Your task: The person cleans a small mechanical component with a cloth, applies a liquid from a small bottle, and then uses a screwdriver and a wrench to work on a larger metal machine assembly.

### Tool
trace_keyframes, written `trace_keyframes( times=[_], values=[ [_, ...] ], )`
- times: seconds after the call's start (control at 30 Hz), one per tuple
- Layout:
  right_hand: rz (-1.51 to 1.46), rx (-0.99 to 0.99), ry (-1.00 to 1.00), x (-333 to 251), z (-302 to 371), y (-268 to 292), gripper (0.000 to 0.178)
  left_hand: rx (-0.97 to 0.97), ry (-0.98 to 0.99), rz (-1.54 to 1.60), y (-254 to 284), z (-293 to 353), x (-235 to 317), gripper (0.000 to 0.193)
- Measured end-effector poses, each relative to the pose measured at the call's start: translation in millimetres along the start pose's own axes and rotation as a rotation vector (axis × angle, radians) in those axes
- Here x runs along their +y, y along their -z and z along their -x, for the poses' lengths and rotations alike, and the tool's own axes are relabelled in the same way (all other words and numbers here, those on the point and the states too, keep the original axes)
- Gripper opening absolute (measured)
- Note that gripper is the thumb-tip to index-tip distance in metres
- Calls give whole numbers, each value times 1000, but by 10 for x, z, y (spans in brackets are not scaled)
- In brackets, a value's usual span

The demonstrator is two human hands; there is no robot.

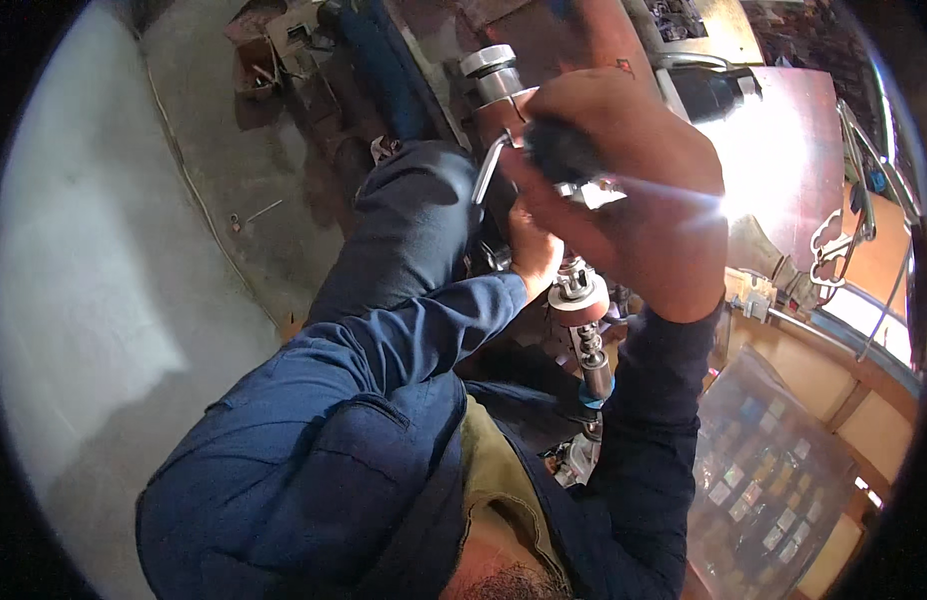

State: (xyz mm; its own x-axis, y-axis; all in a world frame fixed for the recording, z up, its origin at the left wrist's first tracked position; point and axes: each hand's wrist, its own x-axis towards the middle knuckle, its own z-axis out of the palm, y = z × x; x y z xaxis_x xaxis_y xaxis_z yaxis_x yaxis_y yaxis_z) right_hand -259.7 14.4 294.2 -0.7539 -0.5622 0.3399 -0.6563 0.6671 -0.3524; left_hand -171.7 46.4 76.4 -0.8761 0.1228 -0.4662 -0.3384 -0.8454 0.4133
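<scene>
Right grip (634, 150): raised close to the camera, motion-blurred; curled around the black rounded object.
Black rounded object (564, 152): inside the curl of the right grip, blurred; exact kind not determinable.
Left grip (537, 248): beneath the right grip in view, near the machine; fingertips hidden, so spread or pressed together cannot be told.
Bent silver metal rod (491, 172): angled down beside the navy-trousered knee (424, 185), upper end near the right grip.
Silver cylindrical metal knob (490, 62): beyond the right grip, at the end of the reddish-brown metal machine body (496, 118).
Stepped silver metal shaft (590, 345): nearer the torso than the left grip, beside the right sleeve (649, 400); fitted with a reddish-brown round collar (581, 308).
Grey floor (94, 290): at far left.
</scene>
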Motion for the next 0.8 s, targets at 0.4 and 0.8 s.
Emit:
trace_keyframes(
  times=[0.4, 0.8],
  values=[
    [-432, 529, -110, 104, -183, -747, 43, -68, 55, -62, 222, -104, -56, 37],
    [-306, 707, -245, -34, -181, -828, 15, -159, 110, -197, 311, -271, 27, 35]
  ],
)
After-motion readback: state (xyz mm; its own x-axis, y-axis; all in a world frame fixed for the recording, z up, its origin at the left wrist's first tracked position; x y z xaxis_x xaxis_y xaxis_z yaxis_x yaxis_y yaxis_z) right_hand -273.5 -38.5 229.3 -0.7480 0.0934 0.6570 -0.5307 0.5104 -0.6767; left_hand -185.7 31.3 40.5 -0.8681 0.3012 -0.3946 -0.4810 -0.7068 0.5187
